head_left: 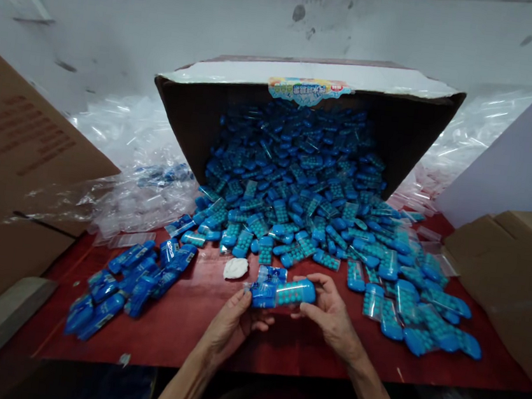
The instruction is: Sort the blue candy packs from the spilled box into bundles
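Observation:
Both hands are held above the front middle of the table. My right hand (329, 315) grips the light-blue capped end of a small clear plastic case (294, 292) filled with teal beads. My left hand (240, 321) pinches a dark-blue printed sleeve (262, 295) at the other end of that case; sleeve and case meet end to end or overlap, I cannot tell how far. Just behind them lies a flat dark-blue printed sleeve (273, 274) on the table. A crumpled white lump (236, 268) sits to its left.
A large open carton (311, 76) on its side spills many bead-filled cases (294, 209) onto the red table (211, 347). Dark-blue wrapped cases (142, 275) are heaped at left. Clear plastic packaging (133, 139) lies behind. Cardboard boxes flank the table, left (15, 164) and right (510, 285).

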{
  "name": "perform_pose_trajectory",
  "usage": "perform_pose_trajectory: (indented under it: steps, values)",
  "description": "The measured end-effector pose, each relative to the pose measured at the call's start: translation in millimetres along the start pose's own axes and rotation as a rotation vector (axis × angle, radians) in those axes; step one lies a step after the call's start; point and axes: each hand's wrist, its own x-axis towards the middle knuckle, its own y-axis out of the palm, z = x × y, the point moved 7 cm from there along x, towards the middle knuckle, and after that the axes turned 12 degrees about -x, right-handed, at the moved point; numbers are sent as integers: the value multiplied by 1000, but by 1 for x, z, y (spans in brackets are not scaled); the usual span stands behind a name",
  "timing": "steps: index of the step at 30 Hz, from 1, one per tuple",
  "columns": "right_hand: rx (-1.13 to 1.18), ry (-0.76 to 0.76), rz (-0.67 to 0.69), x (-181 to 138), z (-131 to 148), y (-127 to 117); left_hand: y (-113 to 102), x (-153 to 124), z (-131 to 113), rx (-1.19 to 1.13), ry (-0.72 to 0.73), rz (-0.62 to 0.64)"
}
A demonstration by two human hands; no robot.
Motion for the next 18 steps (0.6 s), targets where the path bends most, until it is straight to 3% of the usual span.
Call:
perform_pose_trajectory:
  steps: [10, 18]
  values:
    - [81, 42, -27, -3, 1, -2, 0, -2, 0, 76, 26, 13]
    - [12, 28, 2, -3, 5, 0, -3, -3, 0, 73, 11, -5]
